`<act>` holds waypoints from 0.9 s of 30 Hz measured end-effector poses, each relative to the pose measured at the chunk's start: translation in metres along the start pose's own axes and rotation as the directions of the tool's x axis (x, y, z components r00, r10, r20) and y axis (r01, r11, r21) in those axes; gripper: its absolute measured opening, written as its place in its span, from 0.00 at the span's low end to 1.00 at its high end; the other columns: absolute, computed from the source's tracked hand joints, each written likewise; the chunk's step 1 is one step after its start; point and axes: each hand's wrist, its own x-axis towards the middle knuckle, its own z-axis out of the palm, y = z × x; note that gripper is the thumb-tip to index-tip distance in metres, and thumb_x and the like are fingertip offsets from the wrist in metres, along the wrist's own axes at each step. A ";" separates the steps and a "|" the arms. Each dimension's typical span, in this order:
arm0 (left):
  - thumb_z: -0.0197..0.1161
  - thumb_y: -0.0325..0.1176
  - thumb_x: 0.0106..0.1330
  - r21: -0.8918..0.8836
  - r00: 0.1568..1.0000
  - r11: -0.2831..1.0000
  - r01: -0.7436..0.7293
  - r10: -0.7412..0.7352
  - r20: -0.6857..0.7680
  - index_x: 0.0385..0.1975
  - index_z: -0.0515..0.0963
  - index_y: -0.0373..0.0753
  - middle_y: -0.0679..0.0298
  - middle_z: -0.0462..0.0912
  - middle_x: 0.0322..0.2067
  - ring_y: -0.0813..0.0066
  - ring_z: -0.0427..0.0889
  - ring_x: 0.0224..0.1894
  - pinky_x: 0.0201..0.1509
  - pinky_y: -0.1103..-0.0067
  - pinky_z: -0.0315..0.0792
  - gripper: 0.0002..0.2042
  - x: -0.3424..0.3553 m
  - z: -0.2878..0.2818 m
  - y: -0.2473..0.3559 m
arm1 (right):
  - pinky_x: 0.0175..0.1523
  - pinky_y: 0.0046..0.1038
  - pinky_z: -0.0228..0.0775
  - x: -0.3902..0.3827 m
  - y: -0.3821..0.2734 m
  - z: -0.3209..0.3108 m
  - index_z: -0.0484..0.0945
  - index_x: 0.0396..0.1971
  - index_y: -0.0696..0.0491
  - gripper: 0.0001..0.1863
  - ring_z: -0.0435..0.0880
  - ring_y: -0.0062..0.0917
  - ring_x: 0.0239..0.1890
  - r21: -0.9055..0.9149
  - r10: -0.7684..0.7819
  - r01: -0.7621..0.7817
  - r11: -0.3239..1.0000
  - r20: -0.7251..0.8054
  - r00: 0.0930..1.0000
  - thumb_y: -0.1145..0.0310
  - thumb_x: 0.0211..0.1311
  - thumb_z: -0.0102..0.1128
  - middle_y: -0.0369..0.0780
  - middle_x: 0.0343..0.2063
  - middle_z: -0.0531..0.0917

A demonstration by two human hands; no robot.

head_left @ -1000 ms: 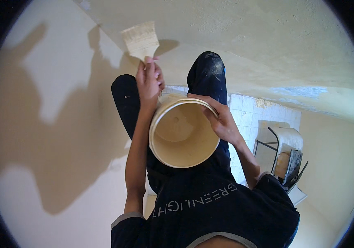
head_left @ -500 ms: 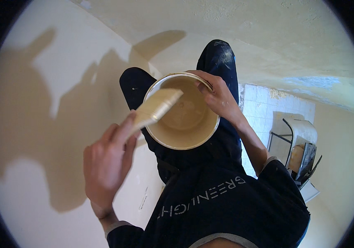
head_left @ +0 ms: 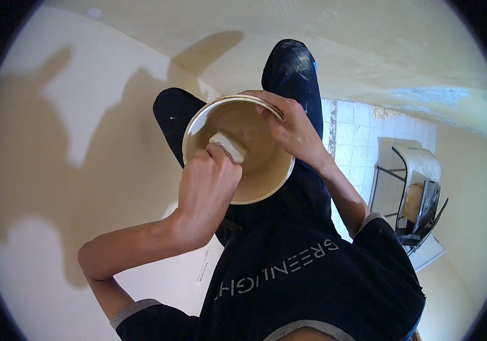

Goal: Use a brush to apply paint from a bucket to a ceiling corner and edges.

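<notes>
My left hand [head_left: 206, 187] is closed on a wide, cream-coloured paintbrush [head_left: 229, 149] inside a round plastic bucket [head_left: 260, 184]. Its handle is hidden by my fingers, and the head is down within the bucket. Cream-beige paint or residue coats the bucket's inside. With fingers curled over the rim at the upper right, my right hand [head_left: 294, 128] grips the bucket, which is in front of my dark-trousered legs [head_left: 289, 68].
A pale wall [head_left: 44, 187] with large shadows fills the left. A patchy, flaking plastered surface [head_left: 368, 51] spans the top. At the right, a metal-framed piece of furniture [head_left: 417, 159] bears dark flat objects and a board, beside white tiles [head_left: 351, 131].
My left hand has swung the brush from above the bucket down and into it. The bucket and my right hand have shifted up a little in the picture.
</notes>
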 end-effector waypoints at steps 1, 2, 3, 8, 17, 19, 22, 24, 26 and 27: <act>0.65 0.23 0.48 0.009 0.997 1.000 -0.004 0.004 -0.076 0.37 0.78 0.30 0.58 0.77 0.28 0.72 0.81 0.30 0.26 0.82 0.75 0.14 0.007 0.005 0.001 | 0.56 0.25 0.68 -0.001 0.000 -0.002 0.75 0.51 0.60 0.19 0.81 0.25 0.47 0.008 -0.005 0.005 1.000 -0.013 1.000 0.84 0.61 0.43 0.45 0.41 0.84; 0.68 0.24 0.44 0.017 0.989 1.000 -0.006 0.009 -0.151 0.24 0.82 0.37 0.60 0.77 0.26 0.74 0.80 0.28 0.24 0.84 0.73 0.07 0.011 0.009 0.002 | 0.55 0.25 0.68 -0.002 0.000 -0.003 0.75 0.51 0.60 0.20 0.81 0.25 0.47 0.014 0.019 -0.019 1.000 -0.001 1.000 0.84 0.60 0.43 0.46 0.42 0.84; 0.68 0.24 0.44 0.022 0.989 1.000 -0.018 0.021 -0.149 0.24 0.82 0.37 0.60 0.77 0.26 0.74 0.80 0.28 0.24 0.84 0.73 0.07 0.015 0.013 0.004 | 0.55 0.25 0.68 -0.004 0.000 -0.005 0.75 0.51 0.60 0.20 0.81 0.26 0.48 0.019 0.041 -0.041 0.999 0.013 0.999 0.84 0.60 0.43 0.46 0.42 0.84; 0.67 0.25 0.43 0.043 0.985 0.999 -0.024 0.031 -0.167 0.22 0.82 0.37 0.60 0.78 0.25 0.73 0.80 0.27 0.24 0.83 0.73 0.05 0.023 0.021 0.013 | 0.55 0.27 0.69 -0.003 0.005 -0.008 0.75 0.51 0.60 0.21 0.82 0.29 0.49 0.057 -0.008 0.010 0.998 -0.020 1.000 0.84 0.59 0.43 0.48 0.43 0.83; 0.62 0.23 0.50 -0.081 0.999 0.996 -0.030 0.027 -0.043 0.27 0.80 0.30 0.53 0.77 0.28 0.63 0.83 0.30 0.28 0.76 0.80 0.05 0.031 0.022 0.024 | 0.53 0.31 0.72 -0.004 0.004 -0.013 0.76 0.50 0.60 0.21 0.83 0.38 0.47 0.083 -0.041 0.043 0.996 -0.029 0.999 0.84 0.55 0.47 0.51 0.43 0.83; 0.62 0.22 0.51 -0.082 0.998 0.996 -0.038 0.035 -0.046 0.26 0.80 0.31 0.53 0.77 0.28 0.63 0.83 0.30 0.28 0.75 0.80 0.04 0.033 0.024 0.022 | 0.52 0.34 0.74 -0.004 0.003 -0.013 0.77 0.49 0.61 0.23 0.83 0.41 0.47 0.072 -0.038 0.040 0.997 -0.028 0.999 0.84 0.50 0.49 0.52 0.42 0.83; 0.61 0.22 0.51 -0.092 0.998 0.995 -0.051 0.047 -0.036 0.26 0.79 0.31 0.53 0.77 0.27 0.62 0.83 0.30 0.28 0.74 0.80 0.03 0.036 0.029 0.019 | 0.52 0.34 0.74 -0.003 0.004 -0.012 0.77 0.49 0.61 0.21 0.84 0.41 0.46 0.050 -0.047 0.050 0.997 -0.069 0.996 0.84 0.52 0.49 0.53 0.41 0.83; 0.61 0.22 0.52 -0.102 0.998 0.993 -0.058 0.056 -0.022 0.25 0.79 0.31 0.52 0.77 0.27 0.61 0.84 0.30 0.28 0.73 0.80 0.03 0.037 0.031 0.018 | 0.52 0.33 0.74 -0.003 0.006 -0.012 0.76 0.49 0.62 0.21 0.84 0.41 0.46 0.049 -0.021 0.023 0.999 -0.051 0.998 0.84 0.54 0.48 0.53 0.41 0.83; 0.60 0.22 0.53 -0.138 0.999 0.990 -0.040 0.036 -0.035 0.26 0.79 0.31 0.52 0.77 0.27 0.61 0.84 0.30 0.28 0.73 0.80 0.03 0.039 0.033 0.018 | 0.52 0.34 0.74 -0.003 0.008 -0.012 0.76 0.49 0.62 0.21 0.84 0.41 0.46 0.078 -0.035 0.039 0.996 -0.052 0.998 0.84 0.54 0.48 0.53 0.41 0.83; 0.60 0.22 0.53 -0.138 0.999 0.990 -0.040 0.036 -0.034 0.26 0.79 0.31 0.52 0.77 0.27 0.61 0.84 0.30 0.28 0.73 0.80 0.03 0.039 0.034 0.018 | 0.52 0.34 0.74 -0.003 0.008 -0.012 0.76 0.49 0.62 0.21 0.84 0.42 0.46 0.072 -0.033 0.036 0.997 -0.054 0.998 0.85 0.54 0.48 0.53 0.41 0.83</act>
